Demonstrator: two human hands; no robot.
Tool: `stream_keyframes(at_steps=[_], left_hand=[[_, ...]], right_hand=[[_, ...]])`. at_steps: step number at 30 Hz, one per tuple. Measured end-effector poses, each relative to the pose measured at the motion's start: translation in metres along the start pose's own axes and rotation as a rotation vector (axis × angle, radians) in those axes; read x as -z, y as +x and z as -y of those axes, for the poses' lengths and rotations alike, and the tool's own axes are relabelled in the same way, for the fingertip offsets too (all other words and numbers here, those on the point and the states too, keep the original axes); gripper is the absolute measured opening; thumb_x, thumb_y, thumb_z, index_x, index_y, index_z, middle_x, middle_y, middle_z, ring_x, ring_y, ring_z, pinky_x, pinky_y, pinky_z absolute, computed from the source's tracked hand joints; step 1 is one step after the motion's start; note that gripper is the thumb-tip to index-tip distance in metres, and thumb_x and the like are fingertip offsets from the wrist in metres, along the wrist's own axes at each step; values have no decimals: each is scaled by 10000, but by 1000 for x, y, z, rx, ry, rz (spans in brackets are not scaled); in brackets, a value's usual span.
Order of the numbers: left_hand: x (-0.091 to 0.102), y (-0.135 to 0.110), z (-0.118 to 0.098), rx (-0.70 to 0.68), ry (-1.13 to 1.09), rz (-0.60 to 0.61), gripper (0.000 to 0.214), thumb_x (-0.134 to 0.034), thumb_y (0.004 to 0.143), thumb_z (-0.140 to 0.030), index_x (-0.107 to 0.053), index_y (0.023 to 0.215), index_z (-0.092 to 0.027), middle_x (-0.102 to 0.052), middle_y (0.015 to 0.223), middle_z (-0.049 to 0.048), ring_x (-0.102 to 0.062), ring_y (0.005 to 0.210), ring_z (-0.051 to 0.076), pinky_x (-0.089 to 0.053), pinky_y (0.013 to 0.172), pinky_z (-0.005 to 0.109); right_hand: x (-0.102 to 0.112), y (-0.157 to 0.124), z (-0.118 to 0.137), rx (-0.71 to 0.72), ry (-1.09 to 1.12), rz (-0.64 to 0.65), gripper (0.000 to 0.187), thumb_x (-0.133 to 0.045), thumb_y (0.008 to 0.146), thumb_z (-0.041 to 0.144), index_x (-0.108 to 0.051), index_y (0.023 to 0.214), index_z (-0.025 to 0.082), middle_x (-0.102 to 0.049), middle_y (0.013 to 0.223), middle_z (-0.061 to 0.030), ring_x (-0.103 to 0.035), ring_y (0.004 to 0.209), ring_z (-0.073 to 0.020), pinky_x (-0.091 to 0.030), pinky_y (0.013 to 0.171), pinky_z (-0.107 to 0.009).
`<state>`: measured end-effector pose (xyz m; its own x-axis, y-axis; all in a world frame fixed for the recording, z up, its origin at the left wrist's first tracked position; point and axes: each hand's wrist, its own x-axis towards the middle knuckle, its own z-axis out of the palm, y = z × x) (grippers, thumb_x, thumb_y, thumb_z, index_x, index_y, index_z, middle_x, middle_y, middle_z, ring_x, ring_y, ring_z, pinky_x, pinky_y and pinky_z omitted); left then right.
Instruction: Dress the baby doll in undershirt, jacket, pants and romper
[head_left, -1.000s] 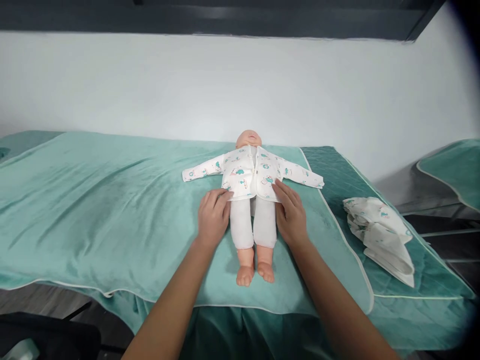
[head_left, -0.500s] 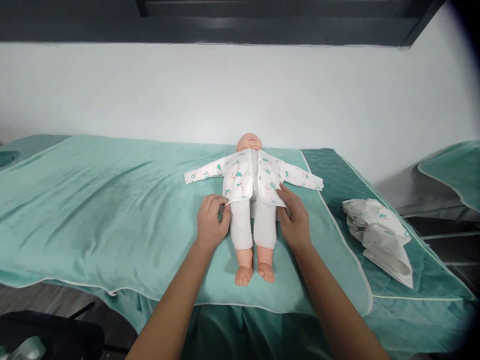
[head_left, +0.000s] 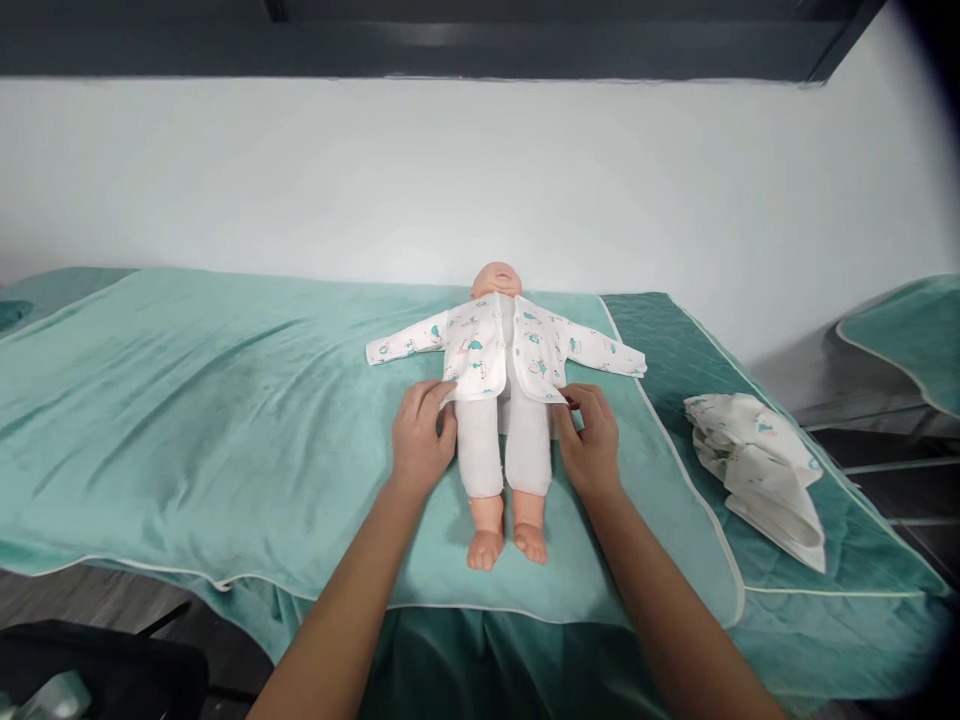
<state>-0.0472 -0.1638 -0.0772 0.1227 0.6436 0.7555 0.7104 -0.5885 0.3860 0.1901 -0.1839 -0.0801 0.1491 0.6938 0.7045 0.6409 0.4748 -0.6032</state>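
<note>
A baby doll (head_left: 502, 283) lies on its back on a teal towel (head_left: 225, 420), head toward the wall. It wears a white printed jacket (head_left: 480, 345), open down the front, and white trousers (head_left: 506, 445). My left hand (head_left: 420, 440) pinches the jacket's lower left hem beside the doll's hip. At the other hip, my right hand (head_left: 592, 440) pinches the lower right hem, fingers curled.
A folded white printed garment (head_left: 757, 470) lies to the right on a darker green quilted pad (head_left: 675, 350). A white wall stands right behind the bed. Another teal-covered surface (head_left: 907, 335) shows at far right. A dark object (head_left: 97, 670) sits low at the left.
Both hands went from lying flat on the jacket's lower edge to pinching its hems. The jacket front has opened, and the white body shows between its halves.
</note>
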Motion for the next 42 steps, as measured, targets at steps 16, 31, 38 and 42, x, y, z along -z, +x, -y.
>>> stream_keyframes(at_steps=[16,31,38,42], left_hand=[[0,1,0,62,-31,17,206,-506,953,-227,-625,1121,-210,-649,1085,79,-600,1020,208,-494,922,375],[-3,16,6,628,-469,-69,444,-448,968,-505,-420,649,-198,-401,617,-26,-385,607,121,-294,559,271],[-1,11,12,743,-624,-307,466,-515,938,-512,-394,611,-202,-351,608,-30,-326,589,112,-273,545,274],[2,10,11,750,-595,-311,457,-532,932,-467,-406,585,-197,-378,572,-37,-369,569,105,-304,545,263]], right_hand=[[-1,0,0,-15,44,20,132,-545,927,198,-630,1025,222,-608,1009,-66,-584,917,-199,-503,767,-354],[0,5,-4,-480,333,-76,434,-515,964,493,-413,654,208,-369,617,57,-359,594,-112,-301,561,-261],[-3,5,-24,-621,762,-355,370,-665,850,493,-488,705,202,-450,669,61,-420,590,-97,-380,554,-232],[0,7,-23,-607,810,-436,354,-692,828,456,-490,697,196,-473,671,59,-446,593,-93,-417,555,-226]])
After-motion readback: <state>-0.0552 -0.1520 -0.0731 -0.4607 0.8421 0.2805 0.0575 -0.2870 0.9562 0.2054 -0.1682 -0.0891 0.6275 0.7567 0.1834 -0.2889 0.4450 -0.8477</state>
